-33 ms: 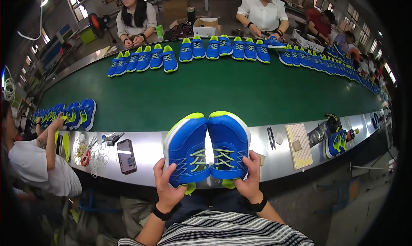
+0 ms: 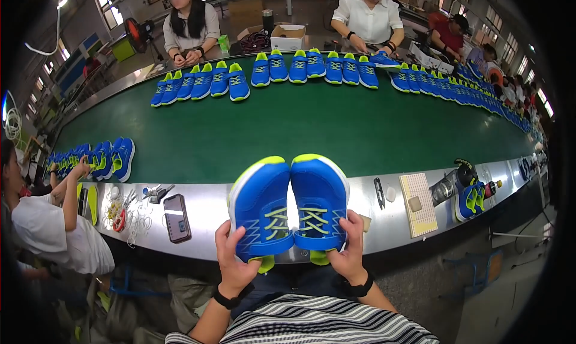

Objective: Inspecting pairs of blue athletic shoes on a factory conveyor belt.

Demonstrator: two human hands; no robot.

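Observation:
I hold a pair of blue sneakers upright side by side, toes pointing away from me, above the steel edge of the table. They have lime-green laces and trim and white midsoles. My left hand (image 2: 236, 263) is closed around the heel end of the left sneaker (image 2: 262, 194), thumb inside its opening. The heel of the right sneaker (image 2: 319, 191) is gripped the same way by my right hand (image 2: 349, 251). The toes nearly touch, and a narrow gap shows between the shoes lower down. Parts of my fingers are hidden behind the shoes.
Beyond the steel edge runs a green belt (image 2: 252, 125) with matching sneakers (image 2: 237, 83) along its far side. A phone (image 2: 177, 219), scissors (image 2: 120, 220) and loose rings lie left; thread snips (image 2: 379, 193), a notepad (image 2: 418, 205) and a bottle (image 2: 444, 187) right. Co-workers sit around.
My hands and both sneakers stay almost in place. At the far left, a co-worker's hand has shifted slightly up near the shoes there.

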